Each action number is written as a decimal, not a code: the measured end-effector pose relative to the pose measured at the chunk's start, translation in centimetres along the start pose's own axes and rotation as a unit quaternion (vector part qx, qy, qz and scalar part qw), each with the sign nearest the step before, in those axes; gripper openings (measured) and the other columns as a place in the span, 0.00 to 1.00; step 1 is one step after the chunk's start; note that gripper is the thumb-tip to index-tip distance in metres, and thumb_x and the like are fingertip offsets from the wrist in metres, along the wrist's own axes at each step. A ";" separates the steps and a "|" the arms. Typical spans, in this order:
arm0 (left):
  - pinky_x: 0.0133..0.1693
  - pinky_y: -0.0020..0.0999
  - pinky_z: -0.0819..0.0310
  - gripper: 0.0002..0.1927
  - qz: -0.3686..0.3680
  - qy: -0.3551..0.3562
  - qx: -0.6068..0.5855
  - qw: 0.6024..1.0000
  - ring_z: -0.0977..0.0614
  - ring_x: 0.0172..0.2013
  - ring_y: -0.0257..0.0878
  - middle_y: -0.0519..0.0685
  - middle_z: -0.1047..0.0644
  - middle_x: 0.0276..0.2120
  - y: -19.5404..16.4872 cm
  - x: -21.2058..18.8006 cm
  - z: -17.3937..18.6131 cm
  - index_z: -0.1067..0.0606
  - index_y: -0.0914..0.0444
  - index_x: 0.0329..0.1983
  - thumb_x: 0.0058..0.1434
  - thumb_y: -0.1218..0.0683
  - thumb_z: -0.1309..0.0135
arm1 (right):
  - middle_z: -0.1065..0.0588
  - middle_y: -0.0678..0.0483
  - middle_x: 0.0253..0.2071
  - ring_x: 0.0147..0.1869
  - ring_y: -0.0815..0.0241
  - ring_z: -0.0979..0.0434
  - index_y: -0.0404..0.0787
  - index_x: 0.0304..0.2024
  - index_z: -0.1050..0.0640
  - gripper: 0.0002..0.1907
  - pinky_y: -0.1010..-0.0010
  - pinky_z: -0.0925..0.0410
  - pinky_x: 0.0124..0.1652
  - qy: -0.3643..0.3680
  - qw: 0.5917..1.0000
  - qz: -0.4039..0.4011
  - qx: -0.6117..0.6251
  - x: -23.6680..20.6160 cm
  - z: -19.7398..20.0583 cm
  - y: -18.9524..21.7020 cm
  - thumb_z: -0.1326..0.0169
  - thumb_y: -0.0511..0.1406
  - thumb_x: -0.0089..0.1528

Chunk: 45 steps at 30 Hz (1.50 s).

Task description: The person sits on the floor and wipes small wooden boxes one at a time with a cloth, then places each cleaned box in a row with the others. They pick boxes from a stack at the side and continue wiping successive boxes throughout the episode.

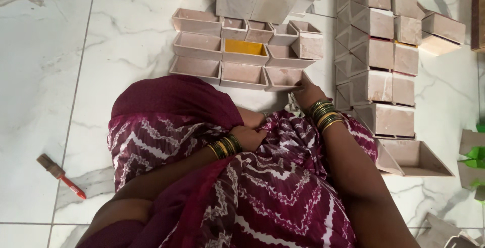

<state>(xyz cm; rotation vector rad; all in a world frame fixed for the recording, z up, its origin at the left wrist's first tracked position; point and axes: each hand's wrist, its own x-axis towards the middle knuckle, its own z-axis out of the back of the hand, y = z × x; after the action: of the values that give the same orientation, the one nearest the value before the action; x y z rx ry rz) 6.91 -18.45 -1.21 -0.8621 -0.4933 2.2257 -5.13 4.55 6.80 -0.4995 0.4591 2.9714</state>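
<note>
Right hand [306,92] touches, seemingly, one box [284,78]; left hand [248,138] on lap.

Maroon zigzag dress [273,187], pale boxes [242,73], one yellow-lined box [245,48]

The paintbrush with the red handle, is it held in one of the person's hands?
No, the paintbrush lies alone on the floor at the left, far from the left hand and the right hand.
</note>
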 end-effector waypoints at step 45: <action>0.36 0.55 0.22 0.12 -0.015 0.008 0.042 0.999 0.15 0.37 0.56 0.58 0.18 0.35 0.3 -0.5 0.5 0.32 0.62 0.51 0.69 0.52 0.56 | 0.20 0.45 0.49 0.49 0.55 0.20 0.42 0.64 0.30 0.32 0.66 0.30 0.48 -0.089 0.974 0.011 0.210 7.6 3.1 -3.6 0.34 0.40 0.61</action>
<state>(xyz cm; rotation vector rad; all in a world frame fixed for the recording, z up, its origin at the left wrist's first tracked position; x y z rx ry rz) 6.70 -19.07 -0.75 -0.8233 -0.3996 2.1934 -12.69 9.22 6.08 -0.1840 1.0416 2.7825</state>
